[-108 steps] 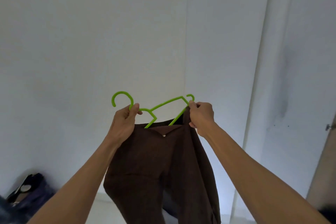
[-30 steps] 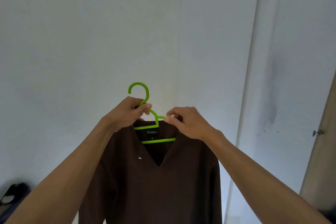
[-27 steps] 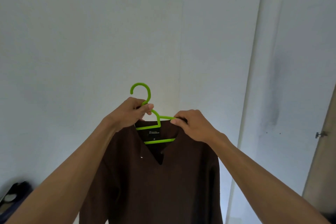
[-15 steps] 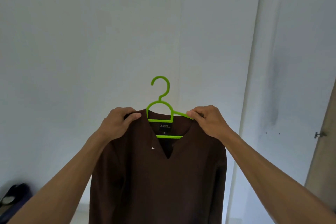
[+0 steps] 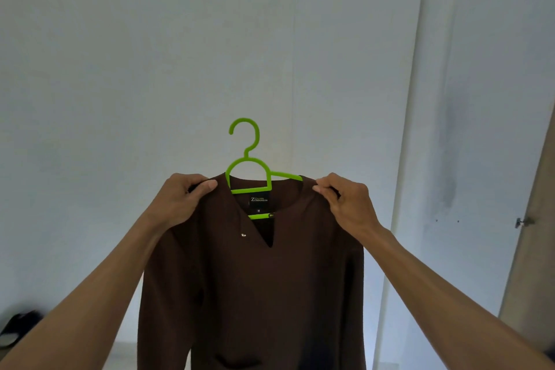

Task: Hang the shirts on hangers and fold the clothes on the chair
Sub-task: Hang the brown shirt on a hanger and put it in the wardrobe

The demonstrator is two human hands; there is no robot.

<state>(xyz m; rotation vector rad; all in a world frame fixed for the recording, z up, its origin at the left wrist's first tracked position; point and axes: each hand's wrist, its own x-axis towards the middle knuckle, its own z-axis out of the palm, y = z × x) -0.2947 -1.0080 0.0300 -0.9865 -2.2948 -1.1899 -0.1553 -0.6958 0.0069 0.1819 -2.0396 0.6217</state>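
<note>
Brown shirt hung on a green hanger, held up in front of a pale wall. Left hand pinched the shirt's shoulder just left of the collar; right hand pinched the opposite shoulder. Both were closed on fabric, thumbs toward the neckline. The hanger sat between the two hands, about level with the fingertips, its hook rising above them and curling open toward the left hand. Neither hand was clearly nearer the hook. The hanger's long axis ran hand to hand; the arm toward the right hand showed bare above the collar, the other arm was hidden under cloth. The shirt's long axis ran straight down below the hands, front facing the camera, hem out of view.

Judgement: shirt seated; next move needs one hand to shift inward and up to the hook. No rail in view.
</note>
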